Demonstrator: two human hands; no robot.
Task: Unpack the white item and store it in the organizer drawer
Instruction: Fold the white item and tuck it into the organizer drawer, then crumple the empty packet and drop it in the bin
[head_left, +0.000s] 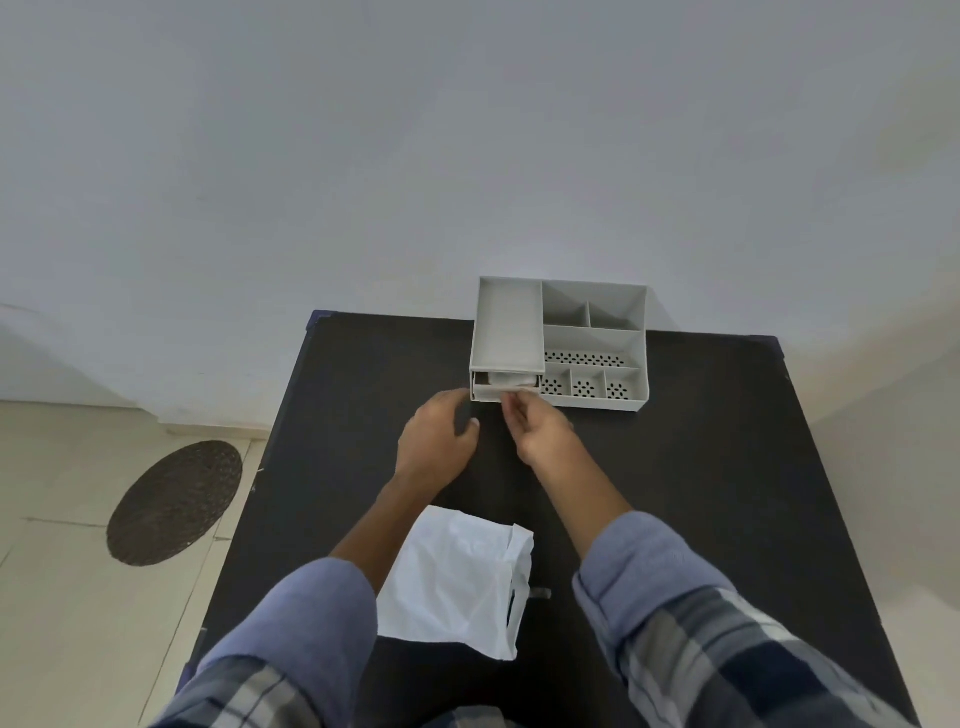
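Note:
A grey desk organizer (592, 332) stands at the far edge of the black table (701, 493). Its drawer (488, 393) at the lower left is pulled out a little, and a white item (511, 382) lies inside it. The fingertips of my right hand (540, 426) pinch the drawer's front edge. My left hand (436, 441) hovers just left of the drawer front, fingers curled, holding nothing. An empty white plastic bag (457, 577) lies flat on the table between my forearms.
The organizer's top has a long tray (506, 322) and several small compartments with perforated floors (584, 387). A white wall rises right behind the table. On the tiled floor at left lies a round dark woven mat (174, 501).

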